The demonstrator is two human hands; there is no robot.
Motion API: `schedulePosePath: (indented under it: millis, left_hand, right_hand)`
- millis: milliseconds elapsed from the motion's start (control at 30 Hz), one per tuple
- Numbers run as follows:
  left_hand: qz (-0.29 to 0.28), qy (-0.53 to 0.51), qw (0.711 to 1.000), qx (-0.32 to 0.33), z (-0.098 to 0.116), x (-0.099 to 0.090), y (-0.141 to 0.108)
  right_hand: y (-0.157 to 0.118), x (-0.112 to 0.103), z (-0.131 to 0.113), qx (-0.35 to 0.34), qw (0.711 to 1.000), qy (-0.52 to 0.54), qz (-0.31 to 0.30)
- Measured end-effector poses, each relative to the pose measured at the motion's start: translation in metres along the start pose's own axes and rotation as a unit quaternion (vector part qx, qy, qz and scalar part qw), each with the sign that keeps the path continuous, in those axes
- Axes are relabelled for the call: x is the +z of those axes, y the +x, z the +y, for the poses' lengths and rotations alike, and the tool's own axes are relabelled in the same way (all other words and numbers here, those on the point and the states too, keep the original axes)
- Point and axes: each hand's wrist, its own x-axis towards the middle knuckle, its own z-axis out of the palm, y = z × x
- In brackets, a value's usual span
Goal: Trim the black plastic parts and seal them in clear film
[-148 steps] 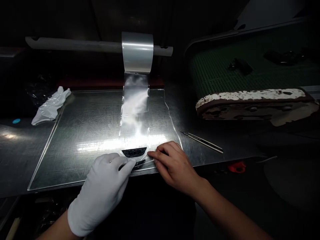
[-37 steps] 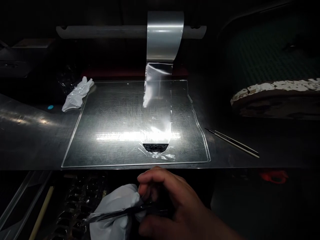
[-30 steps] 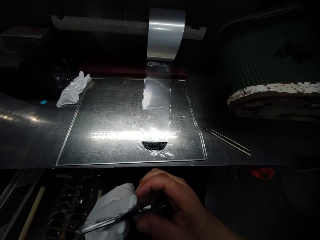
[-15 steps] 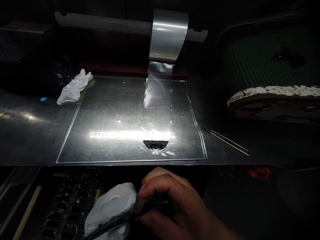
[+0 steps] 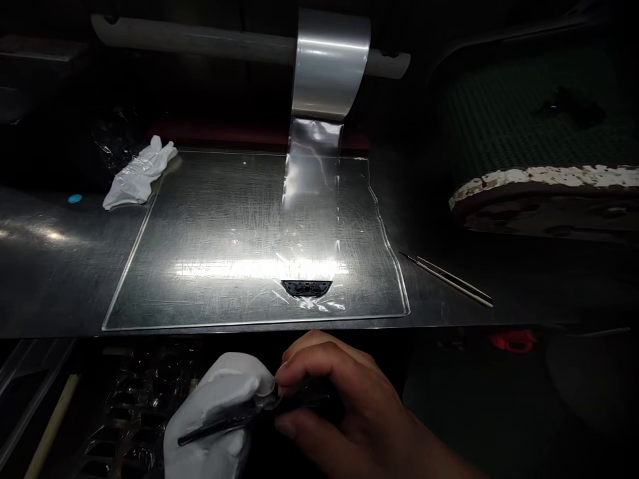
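Observation:
My left hand, in a white glove, is closed round a thin, dark, flat piece seen nearly edge-on, below the bench's front edge. Bare and curled, my right hand meets the glove's fingertips from the right. Its fingers are bent around the far end of the dark piece, where something clear and shiny shows; shadow hides exactly what they pinch. Beyond the hands, a dark half-moon piece with a pattern lies on a scratched clear sheet, under the end of a clear film strip.
A film roll hangs on a pale bar at the back. A crumpled white glove lies at the left, tweezers at the right. Low on the left, a clear tray has several compartments. A green-covered block stands right.
The dark piece has turned in my gloved left hand, so its near end sits higher and shows as a narrow edge. The view has shifted slightly; my right hand stays closed beside it.

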Motion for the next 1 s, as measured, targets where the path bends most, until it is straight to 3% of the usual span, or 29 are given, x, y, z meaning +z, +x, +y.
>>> schedulePosePath:
  millis: [400,500,633,733,800,867,1000]
  left_hand:
    - [-0.004,-0.01,1.0,0.021,-0.018,-0.001,-0.001]
    - [-0.004,-0.025,0.999,0.036,-0.021,-0.01,0.003]
    - [0.014,0.0,0.999,0.037,-0.029,-0.029,0.002]
    - [0.076,0.005,0.996,0.038,-0.052,-0.046,0.0]
    - [0.128,0.003,0.991,0.026,-0.079,-0.068,0.008]
    - [0.2,0.018,0.98,-0.012,-0.113,-0.107,0.02]
    - [0.348,0.071,0.923,-0.147,-0.182,-0.223,0.022]
  right_hand:
    - [0.002,0.0,0.002,0.024,1.0,0.014,-0.012]
    - [0.0,0.009,0.007,0.119,0.993,0.025,-0.003]
    - [-0.01,0.04,0.032,0.29,0.949,0.119,-0.005]
    - [-0.019,0.068,0.065,0.33,0.937,0.097,-0.06]
    - [-0.021,0.086,0.09,0.328,0.936,0.023,-0.126]
    - [-0.02,0.102,0.113,0.304,0.93,-0.054,-0.198]
    - [-0.022,0.108,0.144,0.275,0.917,-0.129,-0.26]
